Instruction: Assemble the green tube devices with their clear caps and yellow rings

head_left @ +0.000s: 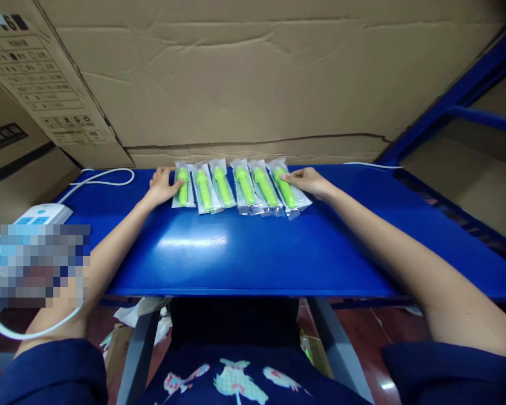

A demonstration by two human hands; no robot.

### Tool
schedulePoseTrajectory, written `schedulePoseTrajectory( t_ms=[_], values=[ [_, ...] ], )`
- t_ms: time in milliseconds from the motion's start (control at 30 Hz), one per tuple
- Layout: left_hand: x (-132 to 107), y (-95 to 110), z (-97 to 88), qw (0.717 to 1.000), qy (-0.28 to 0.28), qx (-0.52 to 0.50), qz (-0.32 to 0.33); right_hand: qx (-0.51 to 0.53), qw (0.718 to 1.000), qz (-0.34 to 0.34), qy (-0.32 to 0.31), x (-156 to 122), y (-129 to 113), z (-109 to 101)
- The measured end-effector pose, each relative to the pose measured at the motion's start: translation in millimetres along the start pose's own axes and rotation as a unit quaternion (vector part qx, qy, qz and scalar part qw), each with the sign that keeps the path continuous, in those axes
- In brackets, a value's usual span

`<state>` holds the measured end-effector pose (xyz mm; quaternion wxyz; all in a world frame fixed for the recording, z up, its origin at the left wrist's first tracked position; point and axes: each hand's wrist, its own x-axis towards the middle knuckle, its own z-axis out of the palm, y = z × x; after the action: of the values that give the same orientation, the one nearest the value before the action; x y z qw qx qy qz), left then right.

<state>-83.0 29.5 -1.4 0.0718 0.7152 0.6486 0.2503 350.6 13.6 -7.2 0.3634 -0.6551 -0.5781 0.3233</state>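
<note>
Counter [253, 253] far edge: six bagged green tools [245, 185] | left grip [162, 185], right grip [306, 181] spread on outermost two | light, slick; I'd pinch margins.

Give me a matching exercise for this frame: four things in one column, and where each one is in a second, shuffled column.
Things
1. left hand
2. right hand
3. power strip
4. cardboard sheet

Places
A. by the left end of the blue table
B. touching the rightmost packet in the row
C. standing behind the table
D. touching the leftmost packet in the row

Pairs: 1-D, 2-B, 3-A, 4-C
</note>
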Motion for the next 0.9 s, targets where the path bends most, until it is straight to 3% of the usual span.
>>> schedulePoseTrajectory(
  t_ms=[100, 200, 267, 367, 433, 500, 600, 667, 767, 900],
  values=[
    [-2.5, -8.5, 3.1, 0.996, -0.048, -0.065, 0.035, 0.005, 0.999, 0.015, 0.036, 4.2, -2.9, 9.0],
    [-4.0, -9.2, 4.7, 0.992, -0.063, -0.095, 0.059, -0.036, 0.999, -0.02, 0.033, 4.0, 0.9, 10.3],
    [-7.1, -5.5, 2.7, 0.994, -0.063, -0.074, 0.047, -0.082, 0.995, -0.044, 0.029, -0.5, 6.4, 5.6],
    [-23.9, 10.2, -5.6, 0.999, -0.04, 0.018, 0.01, -0.168, 0.978, -0.096, 0.072, -22.6, 13.1, -7.9],
    [-49.0, 28.4, -13.1, 0.997, -0.022, 0.055, 0.047, -0.183, 0.966, -0.147, 0.109, -52.8, 13.5, -18.8],
    [-86.7, 50.5, -19.4, 0.988, -0.02, 0.054, 0.141, -0.132, 0.971, -0.17, 0.106, -95.7, 10.9, -28.6],
    [-157.6, 79.8, -21.2, 0.956, -0.05, -0.004, 0.289, -0.06, 0.979, -0.195, 0.005, -172.2, 7.2, -34.4],
    [-203.1, 90.1, -16.0, 0.935, -0.039, -0.038, 0.351, -0.035, 0.968, -0.246, -0.019, -219.4, 9.4, -28.3],
    [-252.0, 90.4, -2.5, 0.933, 0.008, -0.096, 0.348, -0.023, 0.96, -0.279, 0.024, -269.3, 21.1, -5.8],
    [-273.8, 79.9, 15.5, 0.941, 0.101, -0.132, 0.294, 0.008, 0.95, -0.288, 0.116, -290.0, 43.3, 30.6]
  ],
)
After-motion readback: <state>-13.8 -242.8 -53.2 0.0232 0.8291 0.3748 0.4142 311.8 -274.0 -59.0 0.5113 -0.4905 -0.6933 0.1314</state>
